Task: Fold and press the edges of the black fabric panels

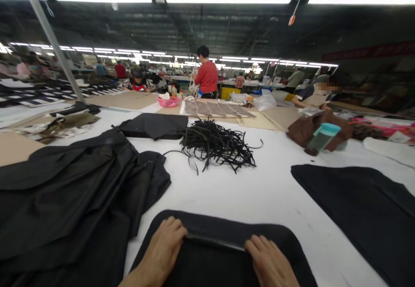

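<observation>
A black fabric piece (207, 224) with rounded corners lies on the white table in front of me, cut off by the lower edge of the view. Across it runs a raised fold or strip (215, 243). At the left end of this fold, my left hand (167, 243) has its fingers curled over the fabric. My right hand (267, 256) grips the fold's right end, fingers bent and pressed together. Both thumbs are hidden. Beyond the piece lies a tangled heap of thin black strips (215, 144).
Black fabric is piled (81, 200) on the left; flat black pieces (363, 205) lie on the right. A bottle with a teal lid (322, 139) leans by a brown bag (301, 127). Behind are a folded black piece (152, 125), a pink basket (168, 101) and a person in red (207, 77).
</observation>
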{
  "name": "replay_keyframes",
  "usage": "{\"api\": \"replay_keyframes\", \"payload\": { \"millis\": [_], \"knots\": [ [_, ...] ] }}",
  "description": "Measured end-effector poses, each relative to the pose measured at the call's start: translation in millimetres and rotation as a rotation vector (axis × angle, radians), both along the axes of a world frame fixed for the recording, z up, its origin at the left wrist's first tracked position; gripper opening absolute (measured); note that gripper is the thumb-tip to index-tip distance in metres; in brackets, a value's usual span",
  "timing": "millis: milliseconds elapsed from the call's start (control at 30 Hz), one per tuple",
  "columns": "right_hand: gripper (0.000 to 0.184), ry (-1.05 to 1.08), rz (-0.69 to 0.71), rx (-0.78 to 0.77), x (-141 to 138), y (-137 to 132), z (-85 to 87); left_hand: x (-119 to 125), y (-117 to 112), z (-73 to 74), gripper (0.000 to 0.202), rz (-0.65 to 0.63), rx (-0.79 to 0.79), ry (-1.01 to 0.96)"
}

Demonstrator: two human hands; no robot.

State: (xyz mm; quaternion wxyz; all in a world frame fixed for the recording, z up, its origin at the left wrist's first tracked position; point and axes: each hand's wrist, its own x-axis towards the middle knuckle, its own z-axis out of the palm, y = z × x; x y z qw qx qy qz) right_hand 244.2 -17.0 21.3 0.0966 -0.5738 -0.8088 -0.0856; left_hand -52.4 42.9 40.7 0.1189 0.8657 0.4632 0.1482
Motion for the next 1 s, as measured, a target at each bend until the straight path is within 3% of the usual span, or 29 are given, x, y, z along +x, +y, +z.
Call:
{"api": "replay_keyframes", "payload": {
  "millis": [100,200,467,633,767,867,933,1000],
  "knots": [
    [0.031,-0.005,-0.121,-0.214,-16.4,0.5,31.8,-2.1,-1.3,16.9,0.025,0.041,-0.185,-0.020],
    [0.030,0.027,-0.133,-0.319,-29.4,7.4,45.2,0.1,-1.3,18.7,0.021,0.035,-0.223,-0.018],
    [0.025,0.152,-0.070,-0.394,-57.6,10.1,40.3,9.8,-5.2,11.3,0.023,0.027,-0.193,0.018],
    [0.019,0.225,-0.023,-0.381,-73.6,13.8,35.3,7.3,-5.7,11.8,0.020,0.049,-0.217,-0.056],
    [0.018,0.233,-0.006,-0.373,-77.9,17.5,32.9,5.0,-5.1,16.0,0.016,0.199,-0.323,-0.270],
    [0.017,0.245,0.006,-0.369,-78.1,20.0,33.0,6.4,-5.0,19.3,0.022,0.290,-0.265,-0.336],
    [0.017,0.249,0.020,-0.364,-77.6,20.4,32.8,11.8,-5.9,20.3,0.027,0.174,-0.182,-0.290],
    [0.017,0.251,0.028,-0.353,-76.8,19.6,31.9,21.2,-7.3,19.8,0.029,-0.032,-0.167,-0.221]
  ]
}}
